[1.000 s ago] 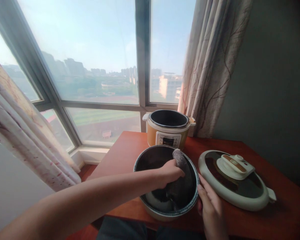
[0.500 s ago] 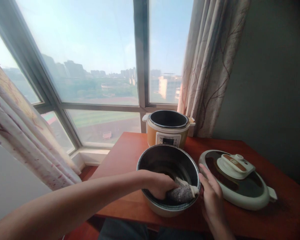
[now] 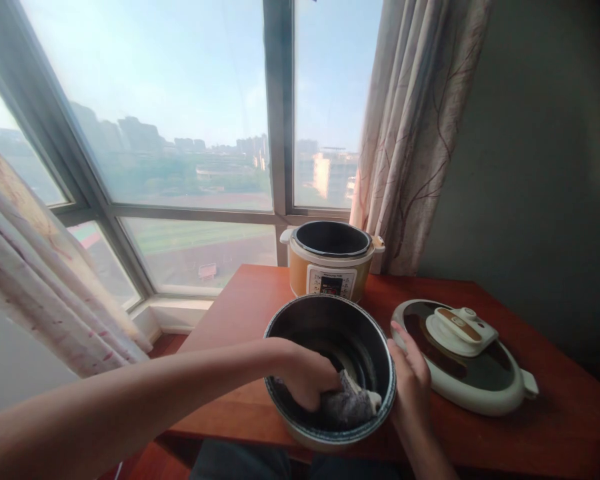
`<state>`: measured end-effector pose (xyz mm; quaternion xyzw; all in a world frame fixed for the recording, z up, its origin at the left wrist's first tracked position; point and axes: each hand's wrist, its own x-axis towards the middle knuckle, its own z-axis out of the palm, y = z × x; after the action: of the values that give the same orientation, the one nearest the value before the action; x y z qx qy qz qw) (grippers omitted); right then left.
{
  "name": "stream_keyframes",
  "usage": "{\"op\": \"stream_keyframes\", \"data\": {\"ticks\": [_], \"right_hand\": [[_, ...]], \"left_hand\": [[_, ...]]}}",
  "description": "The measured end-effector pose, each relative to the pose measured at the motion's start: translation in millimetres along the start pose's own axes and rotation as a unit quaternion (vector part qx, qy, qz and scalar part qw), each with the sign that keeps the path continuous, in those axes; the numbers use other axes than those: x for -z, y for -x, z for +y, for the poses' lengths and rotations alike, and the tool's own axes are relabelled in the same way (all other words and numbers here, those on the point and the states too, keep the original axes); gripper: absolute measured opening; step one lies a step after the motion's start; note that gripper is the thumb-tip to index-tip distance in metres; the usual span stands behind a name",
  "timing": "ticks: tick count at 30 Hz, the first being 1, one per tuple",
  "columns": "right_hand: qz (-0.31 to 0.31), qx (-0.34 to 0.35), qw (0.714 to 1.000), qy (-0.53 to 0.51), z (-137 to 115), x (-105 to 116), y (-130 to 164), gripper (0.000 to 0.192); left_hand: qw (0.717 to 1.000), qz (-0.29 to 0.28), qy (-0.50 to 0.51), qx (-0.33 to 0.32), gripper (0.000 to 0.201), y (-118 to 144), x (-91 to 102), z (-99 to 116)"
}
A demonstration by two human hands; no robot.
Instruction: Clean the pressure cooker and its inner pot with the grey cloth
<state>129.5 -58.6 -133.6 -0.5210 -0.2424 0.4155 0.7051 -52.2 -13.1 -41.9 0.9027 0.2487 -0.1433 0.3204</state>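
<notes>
A dark-lined inner pot (image 3: 300, 327) sits at the near edge of the table, tilted slightly, its opening facing up. My left hand (image 3: 307, 379) reaches down inside it, closed around a grey-and-white cloth (image 3: 350, 405) that lies against the lower right of the inner wall. Several of my left fingers are hidden. My right hand (image 3: 413, 380) holds the pot from its outer right side, fingers stretched along the wall. Behind the pot stands the yellow-and-white cooker base (image 3: 300, 267) with a control panel on its front.
To the right, a round lid (image 3: 480, 393) with a glass middle and a white-and-brown handle lies on the reddish wooden table (image 3: 230, 313). Large windows (image 3: 180, 133) and a curtain (image 3: 405, 133) stand behind the table. Another curtain (image 3: 45, 287) hangs at left.
My left hand and the cloth have moved left and slightly down inside the pot. The pot tips a little more towards me, with my right hand still against it. The view has shifted slightly.
</notes>
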Motion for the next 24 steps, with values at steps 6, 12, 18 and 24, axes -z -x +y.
{"op": "stream_keyframes", "data": {"ticks": [6,12,18,24], "right_hand": [[-0.027,-0.003,1.0,-0.016,2,2,-4,0.077],[-0.043,-0.003,0.999,-0.001,8,6,-7,0.076],[-0.039,0.016,0.999,0.004,14,6,-8,0.071],[-0.013,0.063,0.998,0.017,17,0,-1,0.059]], "left_hand": [[0.946,0.107,0.277,0.128,0.032,-35,-13.5,10],[0.777,0.278,0.533,0.187,0.039,-61,-12.4,13],[0.823,0.302,0.443,0.187,0.045,-69,-10.7,13],[0.972,0.213,0.016,0.102,0.051,-53,-6.2,21]]}}
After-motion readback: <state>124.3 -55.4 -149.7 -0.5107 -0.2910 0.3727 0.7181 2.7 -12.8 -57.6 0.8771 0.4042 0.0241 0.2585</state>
